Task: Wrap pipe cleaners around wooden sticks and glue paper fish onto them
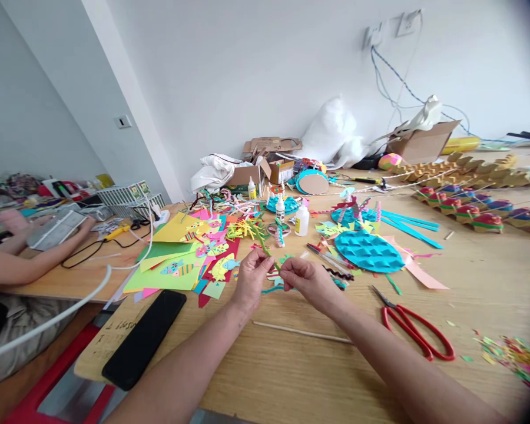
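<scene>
My left hand (252,275) pinches a fuzzy green pipe cleaner (259,237), whose free end sticks up and away beyond the fingers. Close beside it, my right hand (304,280) is closed at the fingertips on the lower end of the same pipe cleaner. Beneath the hands lie a teal strand (271,290) and small paper cutouts, partly hidden. A thin pale stick (300,333) rests on the table nearer to me, running under my right forearm. Red-handled scissors (413,324) lie to the right, blades slightly apart.
Left are a black phone (145,338) and coloured paper sheets (170,268) with fish cutouts. Glue bottles (301,221) stand behind my hands. A blue textured disc (368,251) lies right, with paper scraps (512,356) near the edge. Another person's arm (22,265) is far left.
</scene>
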A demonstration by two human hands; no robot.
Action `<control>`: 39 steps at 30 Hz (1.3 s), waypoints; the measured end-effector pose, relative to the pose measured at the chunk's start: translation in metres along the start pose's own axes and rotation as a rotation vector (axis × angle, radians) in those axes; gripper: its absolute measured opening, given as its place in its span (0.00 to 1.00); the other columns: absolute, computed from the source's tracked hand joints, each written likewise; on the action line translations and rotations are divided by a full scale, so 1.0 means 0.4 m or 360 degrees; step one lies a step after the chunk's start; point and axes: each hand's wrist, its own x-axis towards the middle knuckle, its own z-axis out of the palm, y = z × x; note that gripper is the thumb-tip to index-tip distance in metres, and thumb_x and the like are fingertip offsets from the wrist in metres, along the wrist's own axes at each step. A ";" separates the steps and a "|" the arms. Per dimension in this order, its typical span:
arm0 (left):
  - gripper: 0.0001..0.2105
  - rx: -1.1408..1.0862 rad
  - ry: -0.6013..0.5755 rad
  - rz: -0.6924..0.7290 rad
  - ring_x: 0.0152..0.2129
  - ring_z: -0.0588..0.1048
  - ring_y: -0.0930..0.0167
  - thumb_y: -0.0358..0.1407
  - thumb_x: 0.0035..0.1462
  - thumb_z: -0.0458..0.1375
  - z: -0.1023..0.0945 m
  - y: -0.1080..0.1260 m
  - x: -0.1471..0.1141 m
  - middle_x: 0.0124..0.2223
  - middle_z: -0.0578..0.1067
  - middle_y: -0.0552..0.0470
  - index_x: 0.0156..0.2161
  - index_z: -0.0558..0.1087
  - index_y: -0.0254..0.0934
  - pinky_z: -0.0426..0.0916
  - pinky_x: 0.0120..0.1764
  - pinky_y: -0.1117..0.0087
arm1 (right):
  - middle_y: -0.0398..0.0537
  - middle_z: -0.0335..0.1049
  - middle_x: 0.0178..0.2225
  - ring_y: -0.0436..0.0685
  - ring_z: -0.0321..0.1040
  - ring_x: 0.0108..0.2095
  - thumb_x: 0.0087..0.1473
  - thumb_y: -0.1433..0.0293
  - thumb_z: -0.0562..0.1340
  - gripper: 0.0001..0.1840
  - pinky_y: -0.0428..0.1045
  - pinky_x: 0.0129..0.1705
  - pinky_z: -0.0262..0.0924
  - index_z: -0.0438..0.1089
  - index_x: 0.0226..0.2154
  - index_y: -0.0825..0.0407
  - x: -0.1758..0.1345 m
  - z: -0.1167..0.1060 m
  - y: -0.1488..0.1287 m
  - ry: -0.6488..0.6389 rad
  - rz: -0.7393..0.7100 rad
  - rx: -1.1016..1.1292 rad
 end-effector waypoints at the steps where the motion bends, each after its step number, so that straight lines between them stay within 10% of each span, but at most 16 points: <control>1: 0.09 -0.0007 -0.0010 0.0006 0.19 0.63 0.79 0.35 0.42 0.61 -0.001 0.000 0.001 0.19 0.65 0.58 0.21 0.65 0.34 0.59 0.25 0.77 | 0.40 0.66 0.17 0.49 0.60 0.19 0.47 0.67 0.55 0.09 0.45 0.24 0.52 0.63 0.20 0.51 -0.003 0.000 -0.008 0.0025 -0.0019 -0.0083; 20: 0.06 0.0315 0.0008 0.0123 0.20 0.64 0.78 0.36 0.44 0.59 -0.040 -0.016 0.030 0.21 0.67 0.58 0.26 0.69 0.34 0.59 0.25 0.77 | 0.46 0.67 0.21 0.52 0.62 0.24 0.52 0.70 0.51 0.11 0.45 0.26 0.48 0.65 0.23 0.52 -0.021 0.003 -0.030 0.0168 -0.0291 -0.1078; 32: 0.06 -0.0435 -0.0265 -0.0370 0.19 0.67 0.80 0.32 0.42 0.62 -0.034 0.007 0.015 0.23 0.70 0.57 0.27 0.69 0.34 0.63 0.27 0.78 | 0.38 0.61 0.15 0.46 0.55 0.18 0.45 0.64 0.59 0.10 0.43 0.24 0.48 0.62 0.21 0.54 0.000 -0.050 0.001 -0.0389 0.0257 0.0800; 39: 0.06 -0.0486 -0.0251 -0.0372 0.19 0.68 0.80 0.32 0.42 0.62 -0.029 0.002 0.014 0.23 0.70 0.57 0.27 0.69 0.34 0.63 0.26 0.78 | 0.39 0.61 0.15 0.45 0.55 0.19 0.46 0.64 0.61 0.12 0.43 0.25 0.48 0.63 0.20 0.55 -0.002 -0.077 0.014 -0.0512 0.0282 0.0905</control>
